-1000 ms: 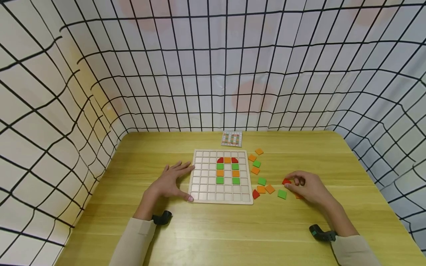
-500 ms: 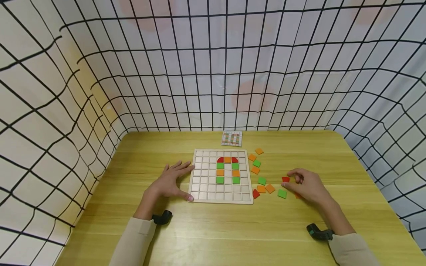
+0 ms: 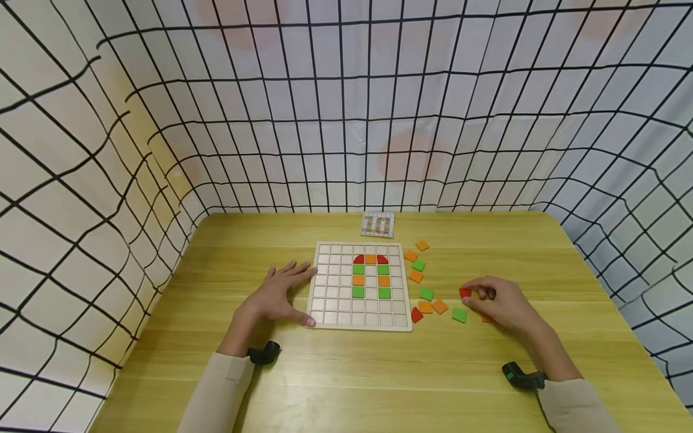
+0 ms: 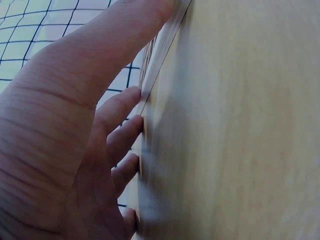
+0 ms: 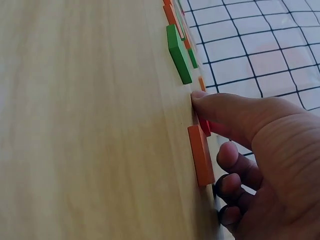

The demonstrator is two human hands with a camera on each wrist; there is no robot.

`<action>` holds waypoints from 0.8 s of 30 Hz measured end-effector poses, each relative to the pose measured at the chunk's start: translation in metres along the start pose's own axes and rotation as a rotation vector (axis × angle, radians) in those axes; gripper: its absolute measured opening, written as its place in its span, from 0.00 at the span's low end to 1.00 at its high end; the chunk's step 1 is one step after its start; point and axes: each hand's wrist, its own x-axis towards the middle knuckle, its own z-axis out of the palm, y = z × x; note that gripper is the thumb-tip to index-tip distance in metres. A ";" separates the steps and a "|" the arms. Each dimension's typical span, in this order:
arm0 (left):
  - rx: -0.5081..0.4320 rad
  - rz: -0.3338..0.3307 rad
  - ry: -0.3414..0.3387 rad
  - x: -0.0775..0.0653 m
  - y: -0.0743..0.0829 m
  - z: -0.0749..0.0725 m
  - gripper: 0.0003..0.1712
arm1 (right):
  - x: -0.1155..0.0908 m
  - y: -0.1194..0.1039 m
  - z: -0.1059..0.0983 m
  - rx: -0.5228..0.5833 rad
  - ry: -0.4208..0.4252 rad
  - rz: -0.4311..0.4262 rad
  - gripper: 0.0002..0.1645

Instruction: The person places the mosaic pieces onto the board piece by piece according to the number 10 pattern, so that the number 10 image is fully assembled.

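Note:
My left hand (image 3: 277, 296) lies spread at the left edge of a pale wooden grid board (image 3: 335, 319), thumb and fingertips touching it. On the board an arch of tiles shows: two red rounded pieces at the top corners, an orange square (image 3: 370, 259) between them, green and orange squares down both sides. Right of the board, my right hand (image 3: 500, 304) pinches a red tile (image 3: 465, 293) between thumb and index finger, low at the table; its other fingers are curled. Partly under that hand sits an orange tile (image 5: 201, 155). The red tile is mostly hidden by the thumb in the right wrist view.
Between board and right hand lie loose green (image 3: 459, 315) and orange tiles (image 3: 440, 307), and a red quarter-round tile (image 3: 416, 314) by the board's corner. A small printed pattern card (image 3: 378, 225) lies behind the board. White, black-gridded curtains (image 3: 346, 150) surround the wooden table (image 3: 346, 379).
The right hand's thumb and index finger shift slightly about the red tile, which turns a little between them. The left hand and the board stay in place.

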 end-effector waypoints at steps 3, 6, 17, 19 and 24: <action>0.001 0.003 0.000 0.000 0.000 0.000 0.71 | 0.002 0.003 0.002 0.001 0.005 0.002 0.17; 0.000 0.005 -0.001 0.000 -0.001 0.000 0.70 | 0.005 0.004 0.005 0.010 0.006 0.025 0.18; -0.005 0.005 -0.002 0.000 -0.001 0.000 0.71 | 0.020 -0.022 0.019 0.075 -0.033 -0.024 0.17; -0.006 0.003 -0.003 0.000 -0.001 0.000 0.71 | 0.024 -0.029 0.024 0.082 -0.039 -0.049 0.17; -0.006 -0.004 -0.007 0.001 -0.002 0.000 0.71 | 0.033 -0.047 0.038 0.087 -0.040 -0.113 0.15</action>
